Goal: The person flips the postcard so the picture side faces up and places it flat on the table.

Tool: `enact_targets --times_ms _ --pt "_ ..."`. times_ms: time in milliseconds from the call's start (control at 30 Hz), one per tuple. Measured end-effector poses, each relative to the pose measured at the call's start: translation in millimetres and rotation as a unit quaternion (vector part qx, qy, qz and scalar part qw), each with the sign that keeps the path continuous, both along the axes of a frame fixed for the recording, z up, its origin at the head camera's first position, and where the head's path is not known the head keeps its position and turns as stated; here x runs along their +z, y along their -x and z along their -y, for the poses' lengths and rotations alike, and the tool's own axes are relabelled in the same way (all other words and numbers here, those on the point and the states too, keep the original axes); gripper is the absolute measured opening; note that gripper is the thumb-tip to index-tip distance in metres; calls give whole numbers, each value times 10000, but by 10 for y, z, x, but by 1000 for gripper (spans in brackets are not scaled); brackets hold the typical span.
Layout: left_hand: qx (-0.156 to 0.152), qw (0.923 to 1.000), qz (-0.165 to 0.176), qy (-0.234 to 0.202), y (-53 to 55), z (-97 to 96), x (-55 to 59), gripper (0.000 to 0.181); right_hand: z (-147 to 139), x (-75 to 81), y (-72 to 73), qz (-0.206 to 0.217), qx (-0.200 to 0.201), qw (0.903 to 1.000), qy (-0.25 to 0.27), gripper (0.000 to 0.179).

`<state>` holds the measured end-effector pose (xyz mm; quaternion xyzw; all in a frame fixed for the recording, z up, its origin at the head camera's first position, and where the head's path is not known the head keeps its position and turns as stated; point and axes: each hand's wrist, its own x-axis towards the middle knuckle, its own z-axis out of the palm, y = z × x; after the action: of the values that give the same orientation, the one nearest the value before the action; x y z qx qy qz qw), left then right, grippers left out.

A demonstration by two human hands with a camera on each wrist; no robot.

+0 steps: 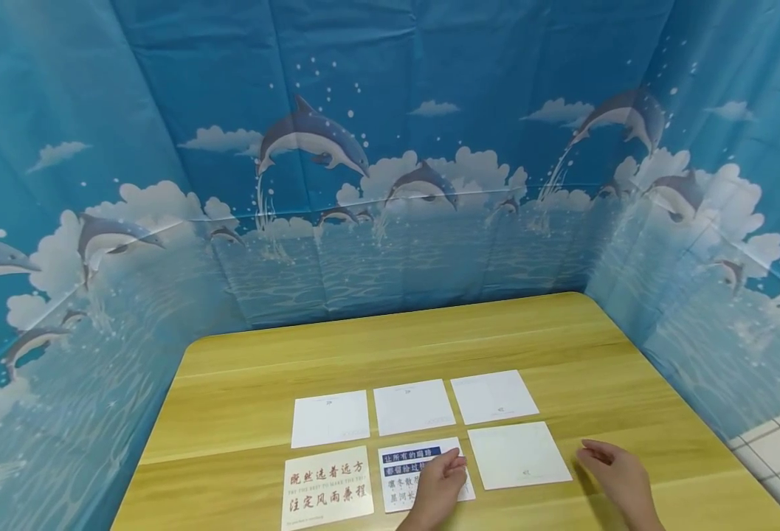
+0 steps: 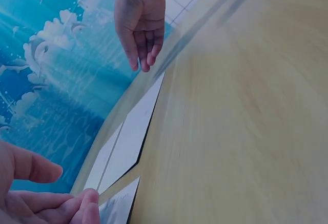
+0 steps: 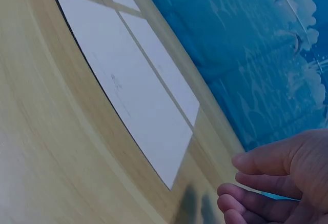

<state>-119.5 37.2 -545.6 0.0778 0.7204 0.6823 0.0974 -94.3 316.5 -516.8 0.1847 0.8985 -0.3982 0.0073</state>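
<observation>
Over the blue-banded card [image 1: 401, 478], flat on the table [image 1: 396, 345], held the left hand [image 1: 440, 484] with thumb and fingers loosely parted, and the right hand [image 1: 617, 474], likewise relaxed, just beside the cream card [image 1: 519, 455].

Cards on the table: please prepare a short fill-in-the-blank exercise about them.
Altogether, the yellow table bears ____ cards.
In the head view, the red-lettered card lies to the ____ of the blue-banded card.
The hand overlapping no card there is the person's ____ one.
The animals printed on the blue curtain are ____.

Missing words: six; left; right; dolphins.
</observation>
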Motion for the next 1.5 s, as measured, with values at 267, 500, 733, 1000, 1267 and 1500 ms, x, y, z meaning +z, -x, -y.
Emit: enact_targets --times_ms 267,500,733,1000,1267,1500 --pt "111 9998 -123 109 66 -179 60 38 -174 -18 52 121 -259 9986 453 57" --pt "143 9995 -187 193 72 -228 54 40 -146 -52 102 70 -52 9986 514 53" --pt "195 9991 -117 359 78 -270 36 16 -59 -132 120 -162 21 9996 240 46" --pt "145 9975 -358 583 113 -292 53 29 76 -154 171 -567 94 9983 128 41" --pt "137 9978 -335 559 114 -278 70 28 195 -191 194 -502 -22 9983 309 40" --pt "322 9973 -424 508 95 -302 35 31 253 -185 198 -475 -192 9977 442 37"
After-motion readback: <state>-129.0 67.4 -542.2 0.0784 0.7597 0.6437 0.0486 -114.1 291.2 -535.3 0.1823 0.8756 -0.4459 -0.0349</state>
